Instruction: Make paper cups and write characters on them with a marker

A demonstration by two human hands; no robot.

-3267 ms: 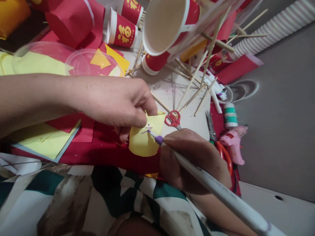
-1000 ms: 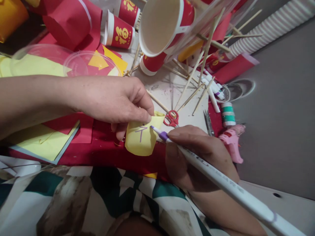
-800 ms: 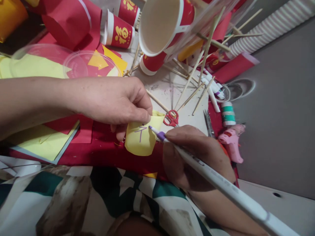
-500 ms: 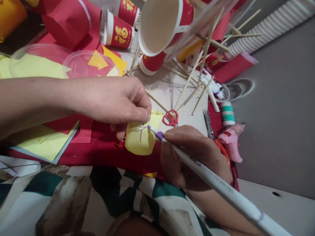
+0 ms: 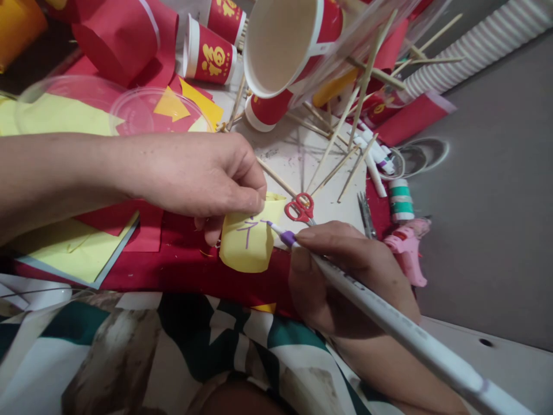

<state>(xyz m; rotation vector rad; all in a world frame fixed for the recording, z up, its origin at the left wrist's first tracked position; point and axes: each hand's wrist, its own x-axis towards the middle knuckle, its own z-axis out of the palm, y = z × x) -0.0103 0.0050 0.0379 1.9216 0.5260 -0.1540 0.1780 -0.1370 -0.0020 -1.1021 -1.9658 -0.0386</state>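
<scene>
My left hand [image 5: 216,178] pinches the upper edge of a small piece of yellow paper [image 5: 246,256], curved and rounded at its lower end. Purple strokes mark the paper's front. Between the thumb and fingers of my right hand [image 5: 354,276] is a white marker pen [image 5: 380,314] with a purple collar, its purple tip at the paper's right side, beside the strokes. Whether the tip touches the paper is hard to tell. Just beyond the paper lie scissors with red handles [image 5: 299,208], their blades partly hidden behind my right hand.
Red paper cups with gold characters [image 5: 216,64] and a large paper cup [image 5: 280,49] stand at the back. Wooden sticks [image 5: 332,138] jut up on the right. A pink glue gun [image 5: 406,248] lies at the right edge, near a green-striped roll [image 5: 401,199]. Yellow sheets [image 5: 82,253] lie left.
My right hand has shifted slightly right with the marker pen, and a short purple stroke now shows near its tip. My left hand stays in place on the paper.
</scene>
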